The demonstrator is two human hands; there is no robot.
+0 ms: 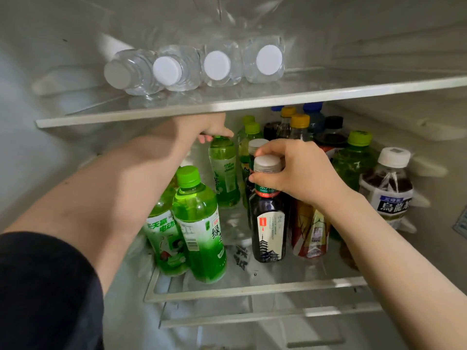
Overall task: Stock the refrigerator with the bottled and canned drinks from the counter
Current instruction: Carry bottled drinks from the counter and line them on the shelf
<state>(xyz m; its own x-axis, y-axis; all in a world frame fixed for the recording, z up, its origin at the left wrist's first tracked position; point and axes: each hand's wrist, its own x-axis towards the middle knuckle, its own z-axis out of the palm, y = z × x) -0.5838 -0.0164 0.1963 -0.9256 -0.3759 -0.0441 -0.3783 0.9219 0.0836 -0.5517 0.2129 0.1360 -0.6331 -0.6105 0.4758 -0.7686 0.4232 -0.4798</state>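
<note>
Left hand [204, 128]: fingers curled over the top of a pale green plastic tea bottle [224, 173], which stands upright at mid-shelf.
Right hand [298, 173]: thumb and fingers grip the neck of a dark, grey-capped plastic tea bottle [269, 223]. It is upright on the glass refrigerator shelf [252, 289], at 4 o'clock from the green bottle.

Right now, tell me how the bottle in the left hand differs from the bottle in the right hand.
The green tea bottle holds green liquid; the dark tea bottle looks near black. The left hand hides the green tea bottle's cap; the dark tea bottle's grey cap shows in the right hand. The green tea bottle sits farther back than the dark tea bottle. Both are gripped at the top.
</note>
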